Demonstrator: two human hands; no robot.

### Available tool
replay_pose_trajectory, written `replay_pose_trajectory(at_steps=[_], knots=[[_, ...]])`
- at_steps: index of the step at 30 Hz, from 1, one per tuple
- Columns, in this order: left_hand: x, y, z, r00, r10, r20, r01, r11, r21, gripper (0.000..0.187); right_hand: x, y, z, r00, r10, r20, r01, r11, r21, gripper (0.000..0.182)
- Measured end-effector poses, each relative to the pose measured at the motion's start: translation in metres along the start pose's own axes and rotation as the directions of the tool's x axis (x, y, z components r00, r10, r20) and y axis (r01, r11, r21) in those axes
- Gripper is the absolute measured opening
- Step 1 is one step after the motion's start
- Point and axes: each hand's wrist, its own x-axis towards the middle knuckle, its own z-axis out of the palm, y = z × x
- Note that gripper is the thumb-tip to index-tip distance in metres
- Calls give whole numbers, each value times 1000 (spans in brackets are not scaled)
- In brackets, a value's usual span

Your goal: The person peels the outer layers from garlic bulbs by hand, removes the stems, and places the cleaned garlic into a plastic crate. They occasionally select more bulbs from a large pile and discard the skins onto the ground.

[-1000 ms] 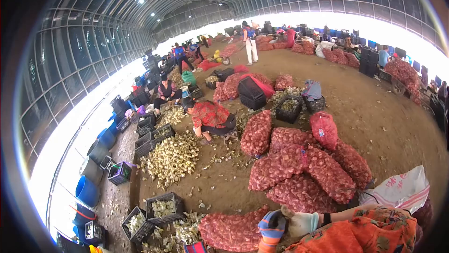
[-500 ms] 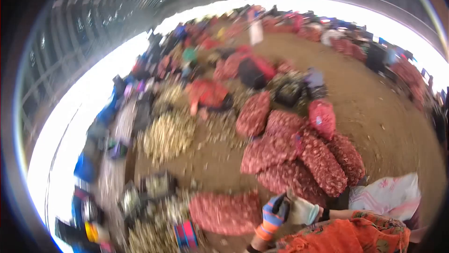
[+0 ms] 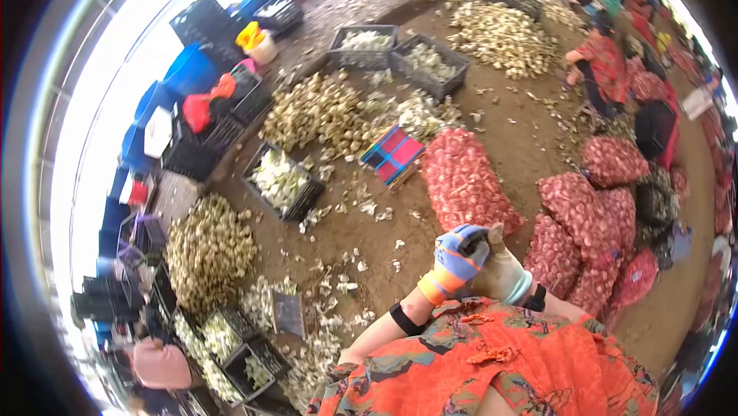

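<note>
Both hands meet in front of the orange patterned clothing [image 3: 569, 354], just as they do a moment ago. Fingers of the left hand [image 3: 460, 256], gloved in blue and orange, are curled in against the pale-gloved right hand [image 3: 501, 271], which is partly hidden, so how far it is open does not show. I cannot tell whether anything small is held between them.

What changes is the view: it swings down and toward the left. The red net sack [image 3: 469, 178], cut into by the hands a second ago, now shows nearly whole on the dirt floor [image 3: 357, 235], just beyond them; whether they touch its near end is unclear. Beside its far end, the striped seat [image 3: 393, 153] comes fully into sight, along with a crate [image 3: 309, 201] of pale pieces and a pile of bulbs [image 3: 211, 254] farther left. Stacked sacks [image 3: 588, 208] shift to the right of the view. For the work in hand this seems a change of gaze, since the hands' pose looks much the same.
</note>
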Motion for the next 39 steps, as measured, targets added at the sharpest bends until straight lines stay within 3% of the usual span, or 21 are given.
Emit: replay_pose_trajectory(at_steps=[3, 4, 6, 7, 8, 12, 15, 19, 21, 23, 25, 27, 28, 29, 30, 31, 33, 34, 35, 37, 39], knots=[[2, -25, -24, 977, -153, -145, 128, 977, -172, 18, 49, -3, -15, 995, 81, -56, -67, 974, 218, 76], [7, -27, -35, 967, -173, -186, 152, 980, -125, 19, 64, -12, -10, 972, 234, -16, -156, 697, 700, 71], [21, -37, -57, 951, -189, -244, 145, 972, -186, 21, 101, -18, -1, 990, 138, -12, -131, 960, 248, 70], [30, -41, -69, 944, -198, -263, 142, 966, -217, 22, 120, -23, 0, 996, 86, 13, -86, 996, -6, 69], [40, -43, -81, 953, -153, -261, 102, 975, -200, 23, 138, -31, -4, 997, 76, -9, -76, 997, -22, 68], [112, -69, -125, 963, 2, -271, 49, 982, 182, 23, 204, -83, 21, 985, 169, 21, -167, 983, -72, 66], [181, -87, -153, 973, -44, -225, 91, 975, 203, 21, 256, -134, 34, 978, 210, -7, -210, 977, -28, 65], [241, -124, -178, 929, -194, -314, 199, 980, -18, 19, 329, -170, 18, 983, 184, 1, -184, 982, -44, 65], [260, -148, -195, 881, -315, -354, 296, 949, -107, 18, 362, -186, 23, 975, 172, -138, -178, 983, -38, 69], [269, -174, -217, 875, -279, -396, 318, 948, 35, 16, 401, -202, 29, 948, 170, -269, -188, 981, -43, 75], [278, -195, -259, 869, -273, -413, 367, 915, 167, 15, 448, -221, 10, 950, 61, -306, -90, 992, -83, 62], [273, -245, -299, 704, -468, -534, 464, 872, -154, 12, 485, -249, -7, 908, -88, -409, -44, 952, -304, 46], [270, -273, -328, 678, -486, -551, 515, 849, -114, 10, 502, -263, -27, 889, -161, -428, -31, 913, -407, 30], [268, -300, -362, 600, -612, -515, 712, 702, -6, 8, 514, -277, -46, 916, -207, -345, 20, 880, -474, 21], [263, -339, -389, 612, -568, -550, 717, 692, 84, 8, 524, -288, -47, 829, -271, -489, -21, 859, -511, 18], [251, -392, -412, 485, -659, -575, 803, 596, -6, 8, 543, -298, -44, 721, -344, -601, -62, 832, -551, 14], [246, -470, -451, 541, -491, -682, 644, 764, -39, 28, 579, -318, -36, 603, -436, -668, -279, 670, -688, 12], [261, -470, -470, 571, -303, -763, 715, 640, 282, 35, 599, -323, -28, 626, -442, -643, -349, 578, -738, 12], [278, -470, -482, 367, -443, -818, 755, 655, -16, 33, 621, -330, -36, 672, -439, -596, -400, 463, -791, 12], [287, -508, -507, 272, -482, -833, 548, 789, -277, 31, 681, -337, -35, 772, -431, -467, -349, 326, -879, 14], [303, -519, -521, 213, -433, -876, 562, 788, -253, 31, 745, -345, -43, 810, -354, -468, -399, 252, -881, 15]])
